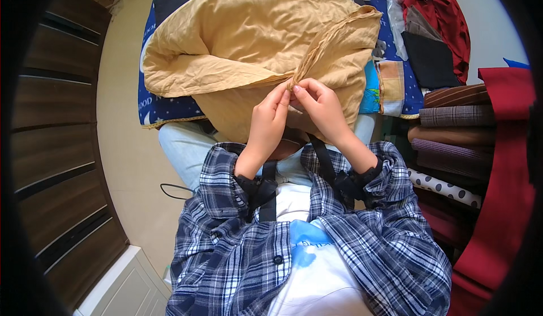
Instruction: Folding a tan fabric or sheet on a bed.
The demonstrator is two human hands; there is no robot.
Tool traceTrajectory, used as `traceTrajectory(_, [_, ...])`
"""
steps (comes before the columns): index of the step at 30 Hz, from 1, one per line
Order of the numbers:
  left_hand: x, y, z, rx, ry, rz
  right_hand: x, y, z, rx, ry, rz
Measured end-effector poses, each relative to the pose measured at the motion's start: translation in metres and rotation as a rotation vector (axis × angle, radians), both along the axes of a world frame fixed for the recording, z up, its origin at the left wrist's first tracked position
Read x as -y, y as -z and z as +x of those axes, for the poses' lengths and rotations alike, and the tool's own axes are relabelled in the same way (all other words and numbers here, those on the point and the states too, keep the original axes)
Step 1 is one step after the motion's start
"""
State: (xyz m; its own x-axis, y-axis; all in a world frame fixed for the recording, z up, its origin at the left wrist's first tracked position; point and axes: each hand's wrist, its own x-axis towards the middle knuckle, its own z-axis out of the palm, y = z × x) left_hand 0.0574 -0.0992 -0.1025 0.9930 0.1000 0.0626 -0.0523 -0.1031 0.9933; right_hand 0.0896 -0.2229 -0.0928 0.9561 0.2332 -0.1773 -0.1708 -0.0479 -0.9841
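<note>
A large tan cloth (254, 23) is spread over the surface before me and hangs down over my lap. Its gathered, twisted strip runs from the upper right down to my fingers. My left hand (269, 119) pinches the narrow end of this strip between thumb and fingertips. Opposite it, my right hand (322, 106) pinches the same spot, with the two thumbs nearly touching. The fingers partly hide the pinched bit of cloth, so whether it is knotted I cannot tell.
Beneath the tan cloth lies a blue star-patterned cloth (169, 108). A plaid cloth (391, 88), black fabric (430, 57) and dark red fabric (449, 15) lie to the right. Fabric rolls (458, 116) are stacked at the right, beside a hanging red cloth (505, 180). Brown drawers (55, 99) stand left.
</note>
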Motion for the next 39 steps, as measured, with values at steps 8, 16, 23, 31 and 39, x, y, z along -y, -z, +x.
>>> traceTrajectory(8, [0.0,0.002,-0.002,-0.102,0.081,-0.176,0.001,0.0,0.001,0.018,-0.008,-0.091])
traceTrajectory(16, [-0.001,-0.005,-0.002,-0.109,0.118,-0.093,-0.001,-0.013,-0.001,0.103,-0.052,-0.311])
traceTrajectory(23, [0.003,0.008,0.001,-0.172,0.133,-0.544,0.001,-0.005,0.001,0.159,-0.047,-0.318])
traceTrajectory(31, [0.001,0.011,-0.002,-0.154,0.297,-0.592,-0.001,0.003,0.006,0.019,0.108,-0.22])
traceTrajectory(39, [-0.033,0.034,0.006,-0.36,-0.115,-0.576,0.016,-0.015,-0.004,0.218,-0.013,-0.414])
